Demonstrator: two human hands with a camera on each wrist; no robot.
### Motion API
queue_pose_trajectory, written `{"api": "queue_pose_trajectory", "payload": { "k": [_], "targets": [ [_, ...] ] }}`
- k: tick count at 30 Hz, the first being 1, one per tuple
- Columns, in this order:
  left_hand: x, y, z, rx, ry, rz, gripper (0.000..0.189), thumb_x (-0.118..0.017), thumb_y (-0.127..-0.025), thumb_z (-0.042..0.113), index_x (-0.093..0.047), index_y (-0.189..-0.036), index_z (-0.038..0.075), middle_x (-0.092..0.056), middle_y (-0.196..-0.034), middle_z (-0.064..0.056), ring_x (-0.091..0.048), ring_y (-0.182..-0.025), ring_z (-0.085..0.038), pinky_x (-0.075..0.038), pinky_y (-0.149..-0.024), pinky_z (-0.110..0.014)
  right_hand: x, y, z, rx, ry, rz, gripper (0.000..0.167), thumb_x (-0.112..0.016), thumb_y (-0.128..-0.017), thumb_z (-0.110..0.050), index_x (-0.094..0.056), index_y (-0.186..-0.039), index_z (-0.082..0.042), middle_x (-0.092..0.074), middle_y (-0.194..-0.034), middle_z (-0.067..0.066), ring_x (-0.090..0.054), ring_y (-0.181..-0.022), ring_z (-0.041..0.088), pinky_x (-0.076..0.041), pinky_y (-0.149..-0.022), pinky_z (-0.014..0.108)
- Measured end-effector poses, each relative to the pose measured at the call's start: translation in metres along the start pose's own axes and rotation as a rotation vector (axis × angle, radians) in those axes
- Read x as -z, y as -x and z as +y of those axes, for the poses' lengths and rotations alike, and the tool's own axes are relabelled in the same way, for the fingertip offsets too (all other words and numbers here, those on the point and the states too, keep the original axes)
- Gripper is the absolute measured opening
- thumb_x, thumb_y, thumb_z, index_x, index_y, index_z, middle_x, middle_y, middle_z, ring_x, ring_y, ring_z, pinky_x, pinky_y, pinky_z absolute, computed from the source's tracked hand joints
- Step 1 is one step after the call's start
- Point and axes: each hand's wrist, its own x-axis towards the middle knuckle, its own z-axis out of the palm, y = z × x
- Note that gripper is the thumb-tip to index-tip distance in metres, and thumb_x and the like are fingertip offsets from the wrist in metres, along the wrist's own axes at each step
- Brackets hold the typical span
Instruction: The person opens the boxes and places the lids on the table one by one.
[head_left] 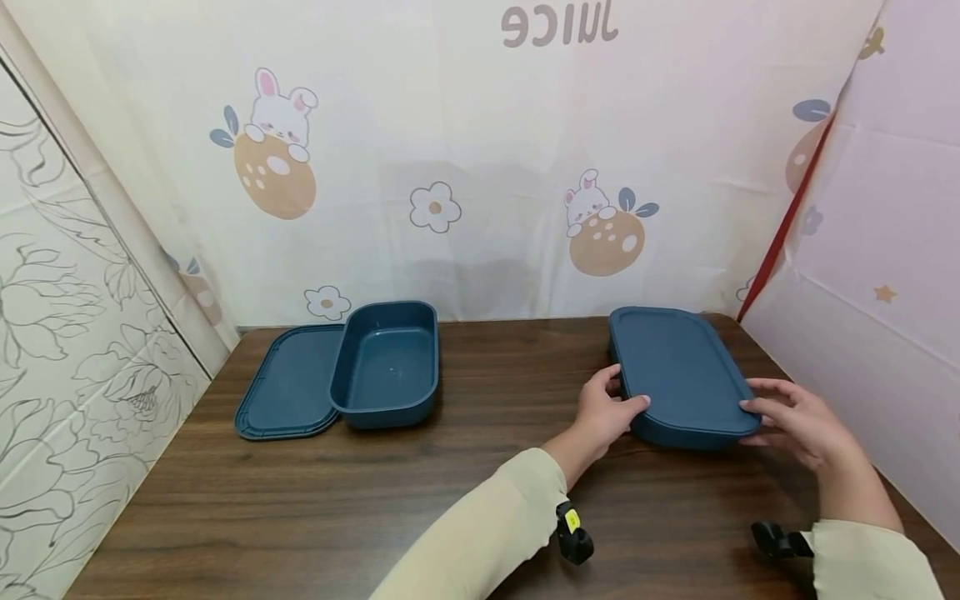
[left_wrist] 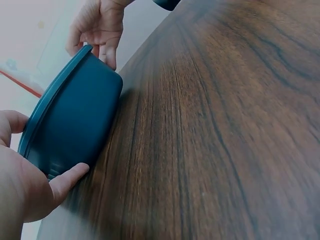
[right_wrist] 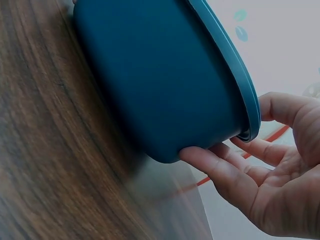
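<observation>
A dark blue rectangular lunch box (head_left: 697, 437) with its lid (head_left: 675, 362) on stands at the right of the table. My left hand (head_left: 600, 417) grips its near left corner, thumb by the lid's front edge and fingers along the side. At the near right corner, my right hand (head_left: 806, 425) holds the box between thumb and fingers. One right fingertip is at the lid rim (right_wrist: 240, 90), another low on the box wall (right_wrist: 160, 75). In the left wrist view, a left fingertip touches the wall near the base.
An uncovered blue box (head_left: 390, 367) sits at the back left, overlapping a loose matching lid (head_left: 292, 383) beside it. Behind the wooden table (head_left: 315, 508) hangs a printed curtain (head_left: 480, 125). A pale wall covering (head_left: 885, 350) borders the right side.
</observation>
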Motion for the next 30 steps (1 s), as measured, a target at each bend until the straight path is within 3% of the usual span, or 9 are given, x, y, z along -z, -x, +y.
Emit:
{"api": "queue_pose_trajectory", "payload": {
  "k": [12, 30],
  "targets": [
    [0.017, 0.005, 0.002, -0.01, 0.072, 0.005, 0.055, -0.077, -0.082, 0.004, -0.058, -0.132, 0.016, -0.058, -0.114, 0.0, -0.06, -0.099, -0.018, -0.056, -0.075, -0.047, -0.014, -0.002, 0.002, 0.044, 0.062, 0.006, 0.028, -0.059, -0.096, -0.006, -0.049, -0.116, -0.022, -0.052, -0.102, -0.003, -0.068, -0.079, 0.017, -0.058, -0.067, 0.047],
    [0.036, 0.01, 0.001, -0.01, 0.067, -0.015, 0.055, -0.076, -0.082, 0.004, -0.058, -0.132, 0.017, -0.059, -0.115, -0.001, -0.06, -0.098, -0.017, -0.056, -0.073, -0.045, -0.04, 0.005, -0.002, 0.113, 0.19, 0.043, 0.03, -0.057, -0.098, -0.006, -0.041, -0.123, -0.002, -0.054, -0.099, 0.009, -0.067, -0.078, 0.016, -0.058, -0.068, 0.047]
  ]
}}
